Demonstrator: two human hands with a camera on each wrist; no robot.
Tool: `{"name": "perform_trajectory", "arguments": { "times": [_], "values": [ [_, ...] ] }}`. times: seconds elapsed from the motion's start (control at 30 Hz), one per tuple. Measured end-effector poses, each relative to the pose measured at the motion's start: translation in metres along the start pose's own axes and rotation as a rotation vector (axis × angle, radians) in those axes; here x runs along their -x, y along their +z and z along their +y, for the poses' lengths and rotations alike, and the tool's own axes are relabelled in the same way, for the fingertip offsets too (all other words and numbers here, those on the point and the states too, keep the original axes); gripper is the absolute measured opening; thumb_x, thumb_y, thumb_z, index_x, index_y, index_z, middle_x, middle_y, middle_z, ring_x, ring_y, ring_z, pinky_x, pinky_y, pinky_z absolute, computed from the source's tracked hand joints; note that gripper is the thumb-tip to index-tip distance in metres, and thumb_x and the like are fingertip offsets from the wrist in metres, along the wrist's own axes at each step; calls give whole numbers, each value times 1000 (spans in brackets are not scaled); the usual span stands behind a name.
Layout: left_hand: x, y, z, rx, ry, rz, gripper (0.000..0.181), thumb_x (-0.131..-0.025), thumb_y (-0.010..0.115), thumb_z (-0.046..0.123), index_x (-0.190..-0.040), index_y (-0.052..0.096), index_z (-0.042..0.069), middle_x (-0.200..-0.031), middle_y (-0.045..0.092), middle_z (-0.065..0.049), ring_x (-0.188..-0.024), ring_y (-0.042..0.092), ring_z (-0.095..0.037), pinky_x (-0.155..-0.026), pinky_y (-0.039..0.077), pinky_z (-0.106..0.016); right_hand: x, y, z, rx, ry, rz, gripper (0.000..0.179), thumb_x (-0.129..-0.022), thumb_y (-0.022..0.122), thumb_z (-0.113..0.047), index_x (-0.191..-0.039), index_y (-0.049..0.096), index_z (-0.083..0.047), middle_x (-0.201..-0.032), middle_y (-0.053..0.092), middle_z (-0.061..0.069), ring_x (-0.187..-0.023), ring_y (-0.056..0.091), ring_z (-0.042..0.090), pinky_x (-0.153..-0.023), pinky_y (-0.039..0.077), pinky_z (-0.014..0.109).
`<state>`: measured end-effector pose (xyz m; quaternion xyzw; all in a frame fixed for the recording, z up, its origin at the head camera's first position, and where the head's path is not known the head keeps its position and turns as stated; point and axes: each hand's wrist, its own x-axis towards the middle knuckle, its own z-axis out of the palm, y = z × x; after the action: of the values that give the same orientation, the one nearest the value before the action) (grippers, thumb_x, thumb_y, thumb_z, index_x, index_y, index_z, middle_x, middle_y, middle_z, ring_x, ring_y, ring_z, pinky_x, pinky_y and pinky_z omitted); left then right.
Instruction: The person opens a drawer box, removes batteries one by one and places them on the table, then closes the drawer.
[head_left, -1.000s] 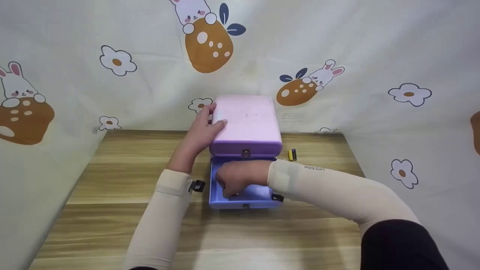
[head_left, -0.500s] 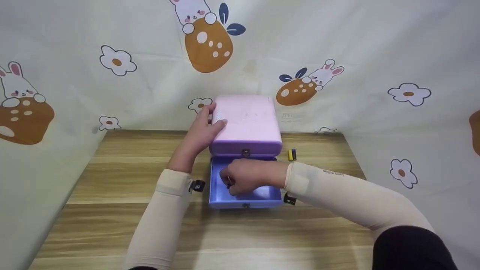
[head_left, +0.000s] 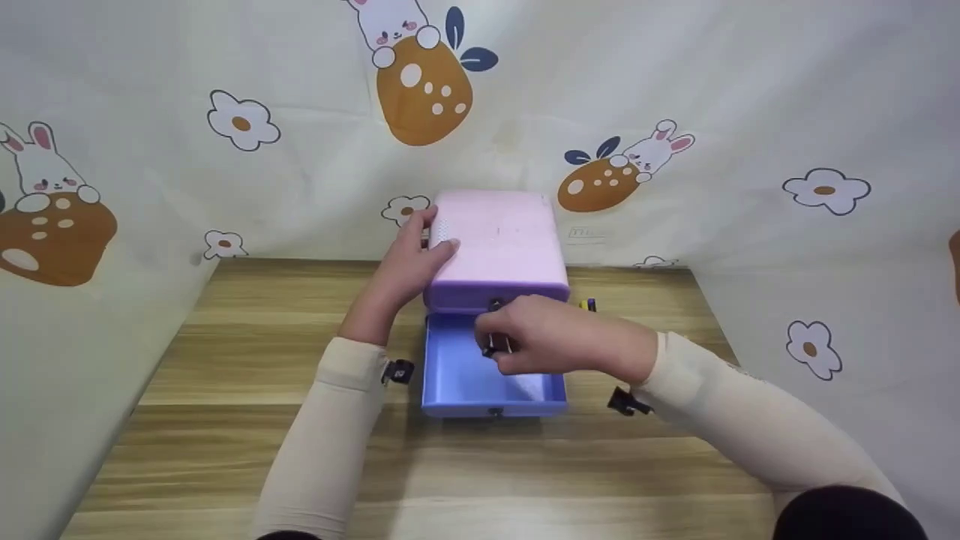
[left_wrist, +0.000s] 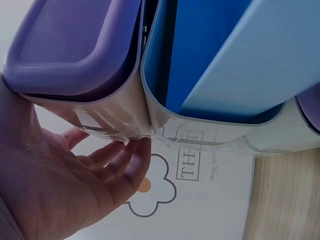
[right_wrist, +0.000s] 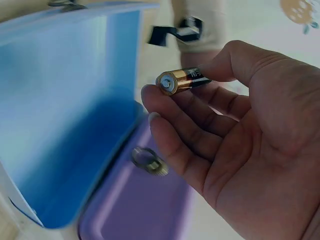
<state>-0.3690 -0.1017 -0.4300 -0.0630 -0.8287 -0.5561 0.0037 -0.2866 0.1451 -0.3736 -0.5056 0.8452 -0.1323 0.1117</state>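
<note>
Going left to right here. Cream bunny-print sheet [head_left: 315, 172] up the left, running round the far side and the right as well. Wood-grain desk [head_left: 187, 435] below, stretching off to the near side.

Next up, left hand [head_left: 409, 262]: against the box [head_left: 510, 240], thumb over the pink top, fingertips on the left wall. Loosely extended, not really wrapped round anything.

Middle: box close to the far sheet, blue drawer [head_left: 457, 375] sticking out toward the near side, purple drawer [head_left: 457, 298] closed just above.

Then the right hand [head_left: 555, 334], over the drawer from the right, pinching a battery [right_wrist: 182, 80] between thumb and fingertips. Key bit: battery at the left end of that hand, over the drawer, just near of the purple front. Going by the right wrist view, long axis pointing out from the thumb tip, gold end away from the palm, more flat than upright. Can't judge height above the drawer floor. Left hand farther off, up and to the left, so right hand nearer.

Further right, two small cylinders [head_left: 588, 305] on the desk, yellow and dark, near the box and partly behind the right wrist. Can't say for sure what kind. Some desk around them before the right-side sheet.
</note>
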Motion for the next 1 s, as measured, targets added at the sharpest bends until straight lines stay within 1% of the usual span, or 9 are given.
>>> {"name": "perform_trajectory", "arguments": {
  "times": [0.1, 0.2, 0.37, 0.5, 0.57, 0.7, 0.83, 0.9, 1.0],
  "values": [
    [0, 0, -1, 1, 1, 1, 81, -107, 66, 42, -175, 30, 17, -177, 33, -11, -152, 47, -33, -124, 42, -52, 14, -9, 3, -49, -6, 57, 13, -96, 73, -10, -109, 73, -14, -88, 68, -7, -77, 61, 10, -67, 54, 31],
    [0, 1, -1, -10, 0, 4, 82, -107, 66, 42, -175, 29, 16, -177, 32, -12, -153, 46, -35, -125, 40, -53, 29, -20, 9, -110, 20, 108, 16, -97, 72, -9, -111, 75, -14, -91, 69, -7, -79, 63, 11, -70, 55, 32],
    [0, 3, 0, -13, -10, 3, 82, -107, 66, 43, -175, 29, 18, -178, 31, -12, -154, 46, -36, -125, 40, -54, 56, -34, 26, -214, 134, 203, 18, -98, 72, -7, -114, 76, -14, -97, 75, -5, -86, 68, 14, -77, 60, 35],
    [0, 4, 0, -8, -15, -5, 82, -107, 66, 43, -176, 28, 19, -179, 30, -12, -156, 44, -37, -126, 39, -55, 76, -37, 45, -324, 222, 272, 18, -100, 71, -3, -118, 75, -7, -96, 76, 1, -87, 70, 20, -75, 61, 33],
    [0, 4, 0, -10, -21, -5, 82, -107, 66, 43, -176, 28, 19, -179, 30, -12, -156, 44, -37, -127, 38, -55, 82, -36, 58, -366, 255, 306, 18, -102, 71, -2, -118, 75, -6, -96, 76, 4, -86, 69, 22, -74, 59, 31],
    [0, 2, -1, -14, -35, -2, 82, -108, 66, 44, -176, 28, 20, -179, 29, -11, -156, 43, -36, -126, 38, -57, 91, -26, 91, -410, 333, 363, 20, -103, 68, -2, -121, 75, -8, -95, 73, 7, -85, 66, 26, -69, 54, 27],
    [0, 1, 1, -15, -29, -7, 82, -107, 66, 44, -176, 27, 20, -179, 29, -11, -156, 43, -36, -127, 38, -57, 98, -10, 128, -465, 424, 397, 22, -103, 66, -3, -123, 74, -7, -93, 71, 10, -83, 69, 32, -66, 56, 27],
    [0, 0, 1, -11, -20, -7, 82, -107, 66, 43, -176, 27, 19, -179, 29, -12, -156, 44, -36, -127, 38, -56, 101, -3, 146, -496, 462, 418, 22, -103, 65, -4, -123, 75, -5, -92, 72, 13, -82, 70, 31, -68, 60, 29],
    [0, 0, 2, -2, -4, -8, 81, -107, 66, 41, -175, 28, 16, -178, 30, -14, -154, 45, -36, -126, 39, -53, 106, 7, 168, -516, 512, 453, 20, -104, 65, -6, -122, 74, -2, -91, 71, 15, -79, 69, 24, -71, 61, 30]
  ]
}}
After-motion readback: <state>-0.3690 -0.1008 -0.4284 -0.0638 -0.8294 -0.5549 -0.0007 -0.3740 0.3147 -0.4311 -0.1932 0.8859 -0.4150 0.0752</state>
